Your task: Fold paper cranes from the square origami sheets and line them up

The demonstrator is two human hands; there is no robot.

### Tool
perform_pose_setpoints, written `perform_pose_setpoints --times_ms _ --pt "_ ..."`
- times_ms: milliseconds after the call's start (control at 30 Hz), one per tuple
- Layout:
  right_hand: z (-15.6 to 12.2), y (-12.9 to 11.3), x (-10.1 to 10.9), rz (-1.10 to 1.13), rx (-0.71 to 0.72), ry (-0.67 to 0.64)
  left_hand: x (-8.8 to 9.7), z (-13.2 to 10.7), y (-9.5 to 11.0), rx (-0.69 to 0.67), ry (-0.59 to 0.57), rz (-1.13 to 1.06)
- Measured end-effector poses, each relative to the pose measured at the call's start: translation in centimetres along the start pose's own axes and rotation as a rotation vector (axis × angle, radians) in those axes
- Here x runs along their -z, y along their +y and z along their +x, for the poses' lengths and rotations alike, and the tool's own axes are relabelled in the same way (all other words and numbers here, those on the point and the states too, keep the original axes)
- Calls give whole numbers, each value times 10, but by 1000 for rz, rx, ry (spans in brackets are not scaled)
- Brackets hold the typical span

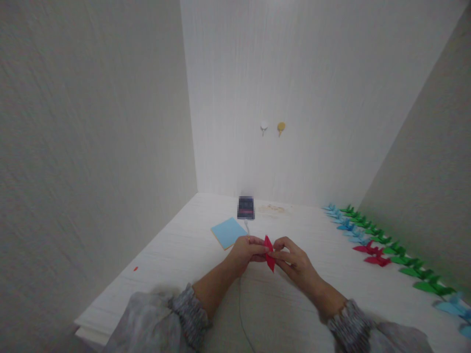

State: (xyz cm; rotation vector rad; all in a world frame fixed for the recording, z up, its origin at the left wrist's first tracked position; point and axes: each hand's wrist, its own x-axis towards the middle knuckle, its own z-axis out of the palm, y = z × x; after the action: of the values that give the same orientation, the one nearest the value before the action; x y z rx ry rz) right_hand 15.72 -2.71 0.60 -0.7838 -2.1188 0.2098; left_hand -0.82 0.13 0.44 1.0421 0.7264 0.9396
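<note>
A small folded red paper piece (270, 253) is held above the white table (176, 255) between both hands. My left hand (247, 252) pinches its left side with fingers closed. My right hand (294, 260) pinches its right side, fingers curled. Both forearms wear grey patterned sleeves.
A stack of light blue square paper (228, 232) lies just beyond the hands, with a phone (246, 207) and its white cable behind it. Rows of folded blue, green and red paper figures (375, 240) line the right side. Two hooks (273, 128) hang on the back wall. A tiny red scrap (136, 268) lies at left.
</note>
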Motion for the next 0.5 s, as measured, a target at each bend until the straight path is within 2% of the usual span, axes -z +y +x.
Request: perform_pose_setpoints --times_ms 233,500 --pt "4 1 -8 306 -327 115 -3 1 -1 -19 48 23" --pt "4 -5 -21 685 -662 262 -1 0 -2 -52 -9 -19"
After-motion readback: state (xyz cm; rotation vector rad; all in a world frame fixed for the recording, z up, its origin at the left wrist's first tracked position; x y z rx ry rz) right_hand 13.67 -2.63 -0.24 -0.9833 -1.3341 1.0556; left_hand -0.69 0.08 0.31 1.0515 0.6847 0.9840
